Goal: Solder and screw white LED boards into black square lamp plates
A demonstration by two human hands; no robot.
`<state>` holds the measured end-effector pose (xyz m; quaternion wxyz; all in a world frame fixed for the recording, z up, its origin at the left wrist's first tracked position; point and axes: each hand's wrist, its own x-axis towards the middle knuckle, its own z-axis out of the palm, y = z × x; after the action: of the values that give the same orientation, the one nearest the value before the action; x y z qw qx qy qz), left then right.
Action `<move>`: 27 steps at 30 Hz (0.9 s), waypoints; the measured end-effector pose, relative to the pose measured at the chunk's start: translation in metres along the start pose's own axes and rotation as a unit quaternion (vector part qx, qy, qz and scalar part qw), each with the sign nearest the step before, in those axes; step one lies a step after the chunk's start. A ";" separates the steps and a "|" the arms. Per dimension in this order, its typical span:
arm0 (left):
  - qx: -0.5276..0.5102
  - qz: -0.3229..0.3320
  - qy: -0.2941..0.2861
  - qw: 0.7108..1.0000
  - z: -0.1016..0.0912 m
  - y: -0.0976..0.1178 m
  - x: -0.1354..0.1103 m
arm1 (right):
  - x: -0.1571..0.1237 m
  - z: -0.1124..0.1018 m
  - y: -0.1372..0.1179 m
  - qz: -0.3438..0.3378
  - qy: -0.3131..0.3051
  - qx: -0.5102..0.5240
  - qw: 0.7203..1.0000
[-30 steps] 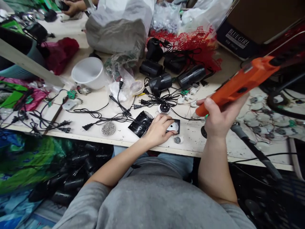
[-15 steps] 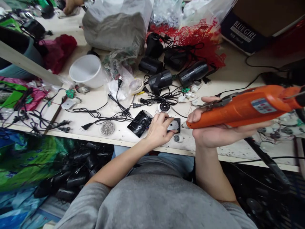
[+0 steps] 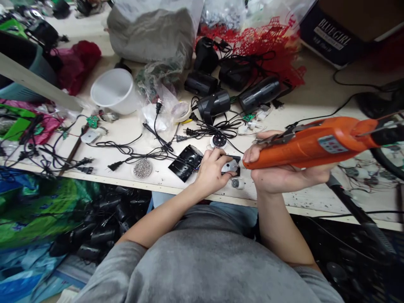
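In the head view, my left hand (image 3: 211,170) lies at the centre of the frame, thumb and fingers drawn narrow over the plate (image 3: 231,166). I seem to be pinning it to the desk (image 3: 311,99) so it cannot slide or twist under the driver (image 3: 296,145). My right hand (image 3: 277,181) wraps the driver's body from below, right of centre, probably to bear its weight and steady its nose.

The driver's long axis runs nearly across the frame, rising slightly rightward; its nose points left, at the plate's right edge. I cannot make out the bit's contact there. The plate's own long axis is hard to judge beneath my fingers.

Left of my left hand, the black case (image 3: 186,163) sits slantwise. The metal bits (image 3: 142,168) lie further left, near the desk's front edge, perhaps for easy reach. A round part (image 3: 237,183) rests just below the plate.
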<state>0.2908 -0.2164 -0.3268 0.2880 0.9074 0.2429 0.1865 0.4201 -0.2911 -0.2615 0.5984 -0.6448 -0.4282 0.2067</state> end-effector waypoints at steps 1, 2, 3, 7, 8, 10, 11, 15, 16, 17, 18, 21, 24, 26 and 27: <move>-0.001 -0.001 0.002 1.000 0.000 0.000 0.000 | 0.001 0.001 -0.001 0.007 0.038 0.053 0.998; -0.001 -0.001 0.004 1.000 0.000 0.000 0.000 | 0.003 0.003 -0.002 0.017 0.070 0.103 0.992; -0.002 -0.001 0.006 1.000 0.001 -0.001 0.000 | 0.004 0.005 -0.003 0.028 0.092 0.140 0.985; -0.002 -0.001 0.007 1.000 0.003 -0.001 0.000 | 0.008 0.010 -0.004 0.058 0.096 0.155 0.981; -0.001 -0.002 0.006 1.000 0.003 -0.001 -0.001 | 0.008 0.010 -0.004 0.060 0.087 0.151 0.983; -0.002 -0.004 0.003 1.000 0.001 0.000 -0.002 | 0.007 0.008 -0.002 0.058 0.069 0.145 0.985; -0.006 -0.003 -0.003 1.000 -0.002 0.000 -0.003 | 0.007 0.007 -0.002 0.055 0.066 0.141 0.986; -0.077 0.024 -0.040 0.996 -0.019 0.001 -0.004 | 0.003 0.002 -0.008 0.048 0.073 0.104 0.991; -0.100 0.029 -0.040 0.994 -0.023 0.001 -0.003 | 0.002 0.002 -0.010 0.035 0.079 0.092 0.992; -0.118 0.028 -0.033 0.992 -0.026 0.000 -0.003 | 0.001 0.001 -0.013 0.017 0.087 0.079 0.993; -0.127 0.023 -0.020 0.991 -0.027 0.000 -0.002 | 0.000 0.001 -0.015 0.000 0.092 0.067 0.994; -0.102 -0.001 0.016 0.995 -0.024 -0.002 -0.002 | -0.001 0.003 -0.019 -0.020 0.069 0.048 0.996; -0.035 -0.012 0.044 0.998 -0.017 -0.004 -0.008 | 0.000 0.011 -0.016 -0.025 0.074 0.044 0.996; -0.001 -0.007 0.065 0.998 -0.015 -0.004 -0.014 | 0.001 0.016 -0.012 -0.021 0.082 0.062 0.994; 0.006 -0.002 0.072 0.997 -0.015 -0.004 -0.017 | 0.002 0.019 -0.011 -0.011 0.077 0.082 0.994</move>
<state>0.2683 -0.2157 -0.3211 0.2645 0.8930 0.2658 0.2489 0.4033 -0.2792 -0.2544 0.6828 -0.6029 -0.3692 0.1846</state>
